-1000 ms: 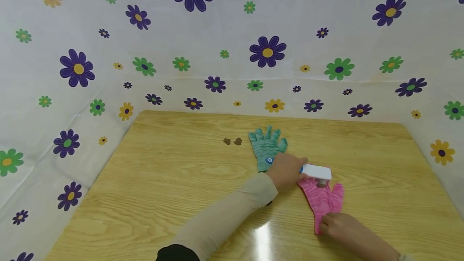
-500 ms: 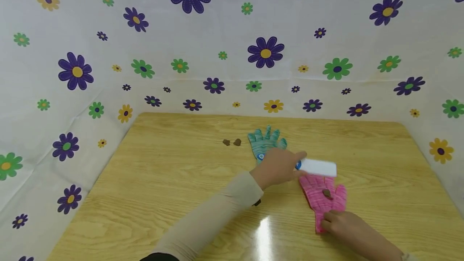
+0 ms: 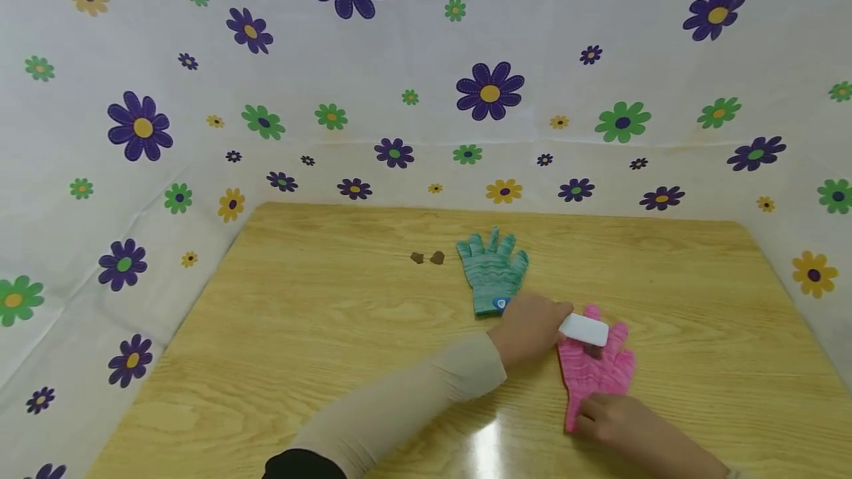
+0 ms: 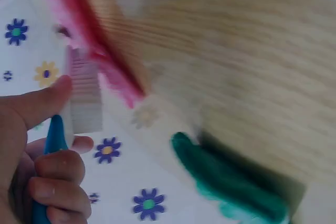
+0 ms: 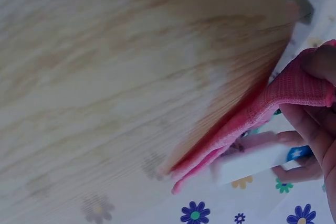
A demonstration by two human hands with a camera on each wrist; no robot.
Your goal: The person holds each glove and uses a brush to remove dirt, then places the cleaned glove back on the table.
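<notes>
My left hand [image 3: 529, 327] grips a brush with a blue handle [image 4: 55, 137] and a white head [image 3: 584, 330]. Its pale bristles [image 4: 86, 100] show in the left wrist view. The brush head is over the palm of a pink knitted glove [image 3: 599, 375], partly covering a brown patch [image 3: 593, 352] there. Whether the bristles touch the glove I cannot tell. At the glove's cuff, my right hand [image 3: 615, 420] pinches the knit between thumb and fingers; the right wrist view shows the cuff [image 5: 307, 90] lifted. Behind my left hand lies a green knitted glove [image 3: 494, 272], fingers spread.
Two small brown pieces [image 3: 427, 258] lie on the wooden table [image 3: 319, 301] left of the green glove. White cloth with printed flowers [image 3: 413, 43] rises behind the table and along both its sides.
My left hand moved the brush head up off the brown patch, then back down over it. The right hand stays at the cuff, and the pink glove has shifted slightly.
</notes>
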